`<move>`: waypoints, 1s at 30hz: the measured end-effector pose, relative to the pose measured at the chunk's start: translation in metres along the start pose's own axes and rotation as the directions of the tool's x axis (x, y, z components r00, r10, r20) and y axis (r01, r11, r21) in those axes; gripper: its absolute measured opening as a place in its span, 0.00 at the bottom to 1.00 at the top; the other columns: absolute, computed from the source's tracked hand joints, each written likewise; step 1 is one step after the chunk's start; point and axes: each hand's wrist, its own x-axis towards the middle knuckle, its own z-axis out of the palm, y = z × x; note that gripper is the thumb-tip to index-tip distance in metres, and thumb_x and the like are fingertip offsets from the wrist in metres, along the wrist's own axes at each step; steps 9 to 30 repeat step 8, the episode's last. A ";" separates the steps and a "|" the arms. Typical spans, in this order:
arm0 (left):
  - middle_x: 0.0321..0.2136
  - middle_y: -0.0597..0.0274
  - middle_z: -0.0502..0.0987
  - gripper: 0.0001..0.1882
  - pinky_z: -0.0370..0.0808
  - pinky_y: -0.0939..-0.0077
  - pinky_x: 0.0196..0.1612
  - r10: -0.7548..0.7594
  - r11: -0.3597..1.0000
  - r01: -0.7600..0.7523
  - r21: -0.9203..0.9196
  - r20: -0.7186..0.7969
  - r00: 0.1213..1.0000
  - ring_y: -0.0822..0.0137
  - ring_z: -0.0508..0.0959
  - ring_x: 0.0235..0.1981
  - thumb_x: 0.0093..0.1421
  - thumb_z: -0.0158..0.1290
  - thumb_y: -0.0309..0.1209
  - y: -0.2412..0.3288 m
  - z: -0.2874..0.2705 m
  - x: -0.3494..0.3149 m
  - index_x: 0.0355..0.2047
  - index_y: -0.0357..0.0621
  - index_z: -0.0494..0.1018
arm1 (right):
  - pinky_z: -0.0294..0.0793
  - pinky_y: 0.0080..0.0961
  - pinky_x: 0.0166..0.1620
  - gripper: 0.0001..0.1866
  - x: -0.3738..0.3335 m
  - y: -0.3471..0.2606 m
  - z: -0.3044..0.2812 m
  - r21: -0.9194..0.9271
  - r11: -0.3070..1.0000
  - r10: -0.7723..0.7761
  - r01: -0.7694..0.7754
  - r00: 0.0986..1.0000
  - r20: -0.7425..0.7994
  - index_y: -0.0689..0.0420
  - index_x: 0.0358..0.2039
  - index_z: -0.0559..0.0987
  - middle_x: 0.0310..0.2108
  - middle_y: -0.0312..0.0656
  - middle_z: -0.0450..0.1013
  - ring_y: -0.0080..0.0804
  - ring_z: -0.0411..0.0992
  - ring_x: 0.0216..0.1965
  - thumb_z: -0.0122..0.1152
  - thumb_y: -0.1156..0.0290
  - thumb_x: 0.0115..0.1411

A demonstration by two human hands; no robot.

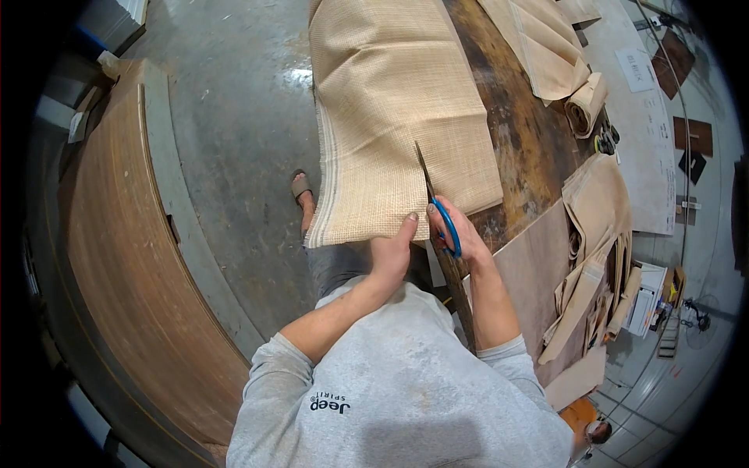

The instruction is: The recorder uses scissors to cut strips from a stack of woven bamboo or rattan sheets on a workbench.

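A large tan woven fabric [374, 117], like burlap, hangs over the edge of the dark worktable, with a frayed, grey-striped border along its left side. My left hand [394, 248] grips the near edge of the fabric, thumb on top and fingers hidden underneath. Blue-handled scissors [449, 226] are in my right hand [462, 228], close to the left one. Their dark blade lies on the fabric, pointing away from me along a cut line that runs in from the near edge. The lower blade is hidden.
The stained wooden worktable [507, 132] carries a fabric roll [587, 105], another pair of scissors [606, 140] and heaped tan fabric pieces [597, 203] on the right. A long curved wooden panel [133, 234] stands to the left beyond the concrete floor [234, 101]. At lower right is another person [597, 431].
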 end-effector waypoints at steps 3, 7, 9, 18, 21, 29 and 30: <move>0.45 0.59 0.75 0.19 0.71 0.71 0.48 -0.009 1.000 0.009 -0.019 -0.004 1.000 0.67 0.74 0.44 0.61 0.57 0.31 0.003 0.001 -0.002 0.50 0.34 0.72 | 0.64 0.18 0.26 0.15 0.000 0.001 0.001 -0.006 1.000 -0.014 0.014 1.000 -0.011 0.59 0.49 0.71 0.26 0.28 0.64 0.16 0.62 0.24 0.52 0.64 0.67; 0.46 0.59 0.75 0.20 0.70 0.71 0.50 -0.055 0.998 0.054 -0.014 -0.016 0.998 0.66 0.74 0.45 0.61 0.57 0.31 0.015 0.003 -0.006 0.52 0.34 0.70 | 0.63 0.16 0.24 0.16 0.007 0.016 -0.006 0.089 0.995 -0.054 0.048 0.996 0.067 0.51 0.41 0.68 0.24 0.29 0.63 0.18 0.61 0.22 0.49 0.50 0.69; 0.46 0.59 0.75 0.20 0.70 0.71 0.50 -0.055 0.998 0.055 -0.012 -0.013 0.998 0.66 0.74 0.45 0.61 0.57 0.31 0.015 0.004 -0.006 0.52 0.34 0.70 | 0.63 0.15 0.25 0.17 0.009 0.018 -0.009 0.188 0.982 -0.056 0.031 0.991 0.124 0.50 0.42 0.68 0.25 0.29 0.63 0.18 0.61 0.23 0.50 0.49 0.69; 0.46 0.59 0.75 0.20 0.70 0.71 0.50 -0.055 0.998 0.055 -0.012 -0.013 0.998 0.66 0.74 0.45 0.61 0.57 0.31 0.015 0.004 -0.006 0.52 0.34 0.70 | 0.63 0.15 0.25 0.17 0.009 0.018 -0.009 0.188 0.982 -0.056 0.031 0.991 0.124 0.50 0.42 0.68 0.25 0.29 0.63 0.18 0.61 0.23 0.50 0.49 0.69; 0.46 0.59 0.75 0.20 0.70 0.71 0.50 -0.055 0.998 0.055 -0.012 -0.013 0.998 0.66 0.74 0.45 0.61 0.57 0.31 0.015 0.004 -0.006 0.52 0.34 0.70 | 0.63 0.15 0.25 0.17 0.009 0.018 -0.009 0.188 0.982 -0.056 0.031 0.991 0.124 0.50 0.42 0.68 0.25 0.29 0.63 0.18 0.61 0.23 0.50 0.49 0.69; 0.46 0.59 0.75 0.20 0.70 0.71 0.50 -0.055 0.998 0.055 -0.012 -0.013 0.998 0.66 0.74 0.45 0.61 0.57 0.31 0.015 0.004 -0.006 0.52 0.34 0.70 | 0.63 0.15 0.25 0.17 0.009 0.018 -0.009 0.188 0.982 -0.056 0.031 0.991 0.124 0.50 0.42 0.68 0.25 0.29 0.63 0.18 0.61 0.23 0.50 0.49 0.69; 0.46 0.59 0.75 0.20 0.70 0.71 0.50 -0.055 0.998 0.055 -0.012 -0.013 0.998 0.66 0.74 0.45 0.61 0.57 0.31 0.015 0.004 -0.006 0.52 0.34 0.70 | 0.63 0.15 0.25 0.17 0.009 0.018 -0.009 0.188 0.982 -0.056 0.031 0.991 0.124 0.50 0.42 0.68 0.25 0.29 0.63 0.18 0.61 0.23 0.50 0.49 0.69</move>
